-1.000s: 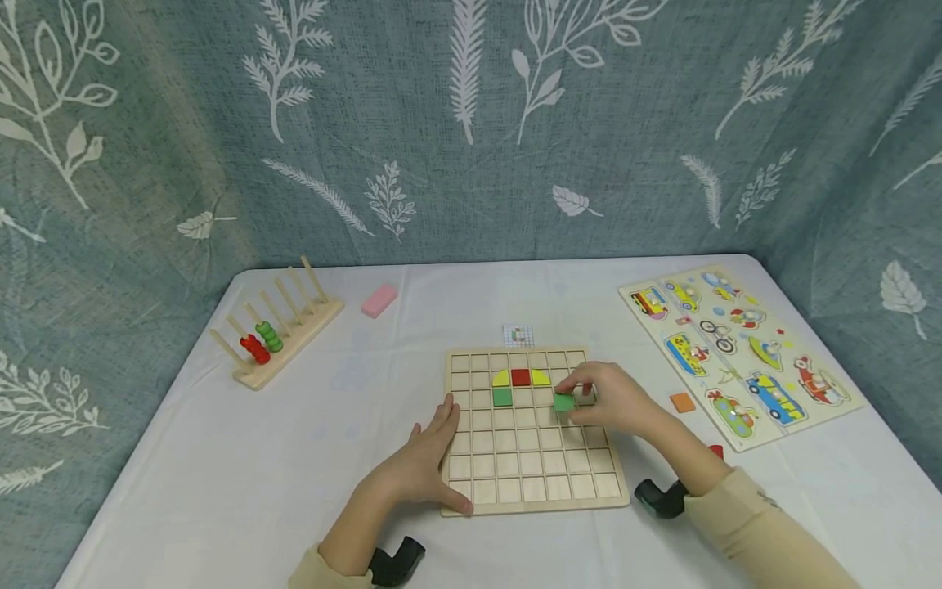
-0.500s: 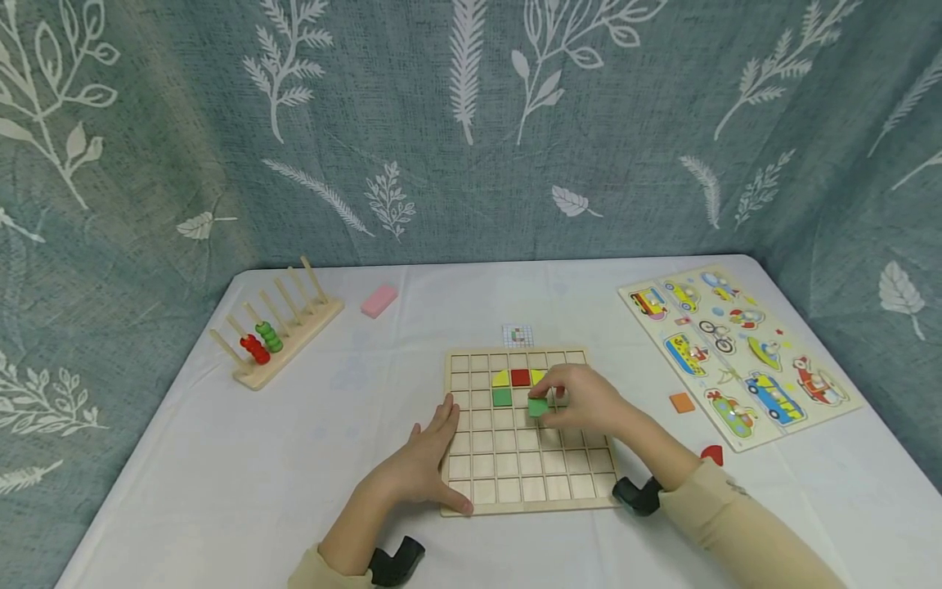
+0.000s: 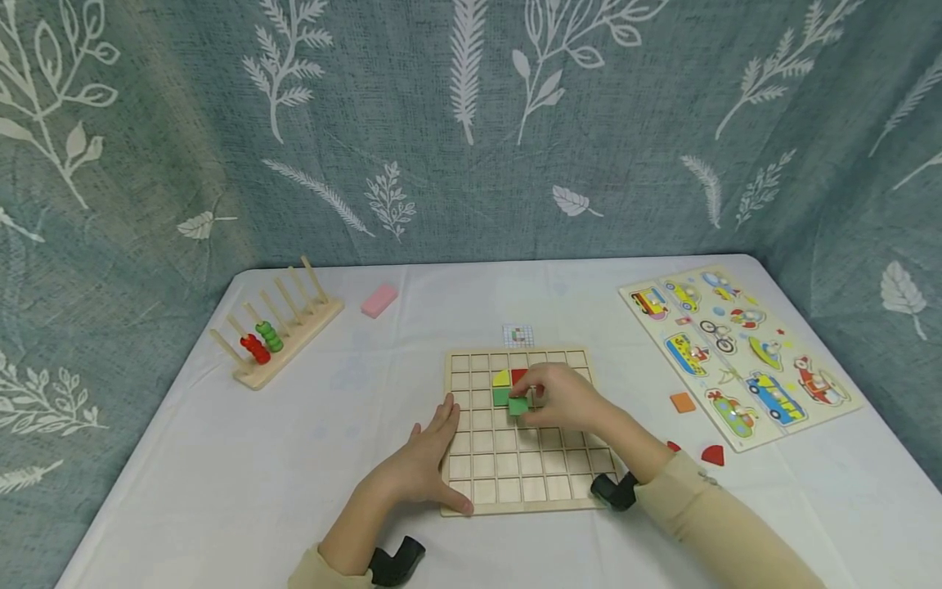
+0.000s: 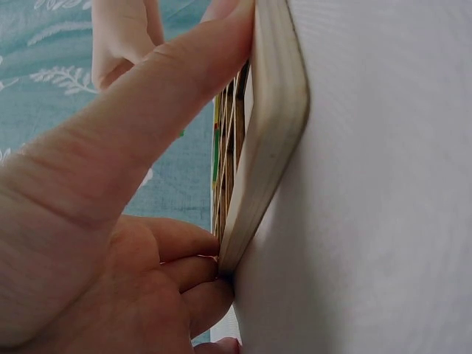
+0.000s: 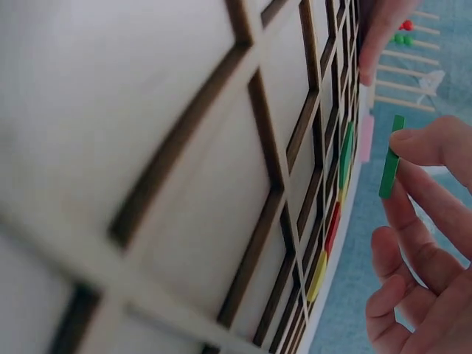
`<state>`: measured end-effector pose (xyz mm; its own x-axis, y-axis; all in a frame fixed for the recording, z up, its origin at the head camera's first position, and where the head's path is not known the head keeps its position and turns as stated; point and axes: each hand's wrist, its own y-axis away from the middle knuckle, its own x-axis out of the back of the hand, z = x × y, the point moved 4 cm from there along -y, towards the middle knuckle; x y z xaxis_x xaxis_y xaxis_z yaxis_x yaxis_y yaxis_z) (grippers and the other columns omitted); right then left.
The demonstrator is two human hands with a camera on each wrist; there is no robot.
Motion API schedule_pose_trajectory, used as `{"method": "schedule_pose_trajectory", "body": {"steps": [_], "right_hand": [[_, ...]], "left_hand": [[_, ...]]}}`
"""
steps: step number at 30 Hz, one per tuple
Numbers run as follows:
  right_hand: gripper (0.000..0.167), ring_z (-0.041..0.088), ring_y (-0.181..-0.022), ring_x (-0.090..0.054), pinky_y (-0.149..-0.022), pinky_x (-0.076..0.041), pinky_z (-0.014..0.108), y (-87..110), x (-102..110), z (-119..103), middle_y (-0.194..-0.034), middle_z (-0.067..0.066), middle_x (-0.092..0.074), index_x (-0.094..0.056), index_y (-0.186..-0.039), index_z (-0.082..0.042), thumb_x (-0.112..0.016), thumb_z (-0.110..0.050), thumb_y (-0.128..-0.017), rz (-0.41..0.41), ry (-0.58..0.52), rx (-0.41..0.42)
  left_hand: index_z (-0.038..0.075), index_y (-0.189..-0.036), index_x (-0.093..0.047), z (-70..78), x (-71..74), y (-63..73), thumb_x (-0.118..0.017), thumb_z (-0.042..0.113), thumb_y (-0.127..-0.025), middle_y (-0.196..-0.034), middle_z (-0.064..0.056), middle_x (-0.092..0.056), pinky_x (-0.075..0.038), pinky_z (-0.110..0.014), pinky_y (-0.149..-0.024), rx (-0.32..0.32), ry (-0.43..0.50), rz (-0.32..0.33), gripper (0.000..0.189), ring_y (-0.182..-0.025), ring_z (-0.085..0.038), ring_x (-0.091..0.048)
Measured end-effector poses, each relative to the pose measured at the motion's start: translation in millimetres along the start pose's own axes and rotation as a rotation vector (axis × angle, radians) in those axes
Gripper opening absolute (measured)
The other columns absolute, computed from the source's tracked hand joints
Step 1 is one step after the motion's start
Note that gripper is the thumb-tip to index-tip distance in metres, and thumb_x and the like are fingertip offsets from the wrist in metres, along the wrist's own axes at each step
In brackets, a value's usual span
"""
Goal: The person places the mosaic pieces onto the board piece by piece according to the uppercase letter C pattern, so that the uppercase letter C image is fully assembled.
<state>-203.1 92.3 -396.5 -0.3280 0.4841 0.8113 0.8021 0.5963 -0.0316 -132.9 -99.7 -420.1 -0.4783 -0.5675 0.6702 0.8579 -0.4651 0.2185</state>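
My left hand point(image 3: 423, 466) rests along the left edge of a wooden grid board point(image 3: 545, 489), fingers stretched beside the edge and thumb on the near corner. Between thumb and fingers, my right hand point(image 3: 567, 397) pinches a green square tile point(image 3: 518, 406), seen edge-on as a green tile point(image 5: 391, 158) in the right wrist view, held above the board. In the grid lie a yellow rounded tile point(image 3: 501, 379), a red square tile point(image 3: 518, 375) and another green tile point(image 3: 501, 397). A second yellow tile point(image 5: 317, 276) shows in the right wrist view; my right hand hides it from the head view.
Beyond the board lies a small pattern card point(image 3: 518, 335). To the right are an orange tile point(image 3: 683, 402), red pieces point(image 3: 712, 456) and a vehicle puzzle board point(image 3: 736, 352). A peg rack point(image 3: 294, 348) with beads and a pink block point(image 3: 379, 301) stand back left.
My right hand has carried the green tile leftward over the board, from the right columns to beside the placed green tile. My left hand has stayed in place.
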Motion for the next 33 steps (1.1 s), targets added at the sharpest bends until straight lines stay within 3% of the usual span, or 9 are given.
{"method": "schedule_pose_trajectory", "body": {"steps": [17,33], "right_hand": [[0.023,0.01,-0.066,-0.048,-0.057,-0.042,0.022,-7.7,-11,-6,-0.086,-0.006,-0.063,-0.072,-0.092,-0.012,-0.074,-0.011,-0.069,-0.015,-0.019,0.001],[0.022,0.008,-0.074,-0.053,-0.066,-0.045,0.025,-9.0,-19,-6,-0.084,-0.007,-0.063,-0.073,-0.088,-0.014,-0.076,-0.011,-0.067,-0.025,-0.001,-0.041]], "left_hand": [[-0.008,-0.142,-0.013,-2.1,-0.9,0.1,-0.089,0.035,-0.049,-0.151,-0.018,0.001,-0.004,-0.054,-0.108,0.003,-0.016,-0.003,0.128,-0.138,-0.032,-0.001],[-0.007,-0.143,-0.013,-2.7,-0.7,0.7,-0.088,0.034,-0.05,-0.152,-0.016,0.001,-0.005,-0.052,-0.108,0.013,-0.024,-0.011,0.126,-0.138,-0.03,-0.002]]}}
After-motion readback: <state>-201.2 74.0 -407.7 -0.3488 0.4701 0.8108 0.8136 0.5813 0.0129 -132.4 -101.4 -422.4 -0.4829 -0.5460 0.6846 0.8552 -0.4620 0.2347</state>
